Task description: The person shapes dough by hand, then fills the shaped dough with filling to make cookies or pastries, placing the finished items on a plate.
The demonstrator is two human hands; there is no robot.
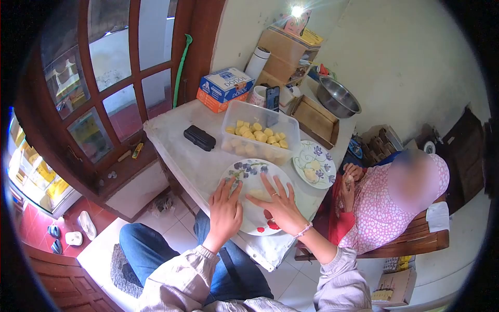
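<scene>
My left hand [226,210] lies spread over the left part of a large white plate [249,224] with a floral pattern. Over the right part of the same plate is my right hand [278,205], its fingers apart, with a ring and a bracelet. Pale, flat material [254,195] shows on the plate between the hands; its outline is hard to make out. Behind the plate stands a clear plastic tub [291,136] holding several yellow pieces [257,134]. A smaller floral plate [323,174] to the right carries a pale lump [311,174].
A seated person [384,192] on the right holds something small near the table edge. A black case [199,138] lies left of the tub. Behind are boxes [226,84], a phone [272,98], a brown tray [314,122] and a metal bowl [338,97].
</scene>
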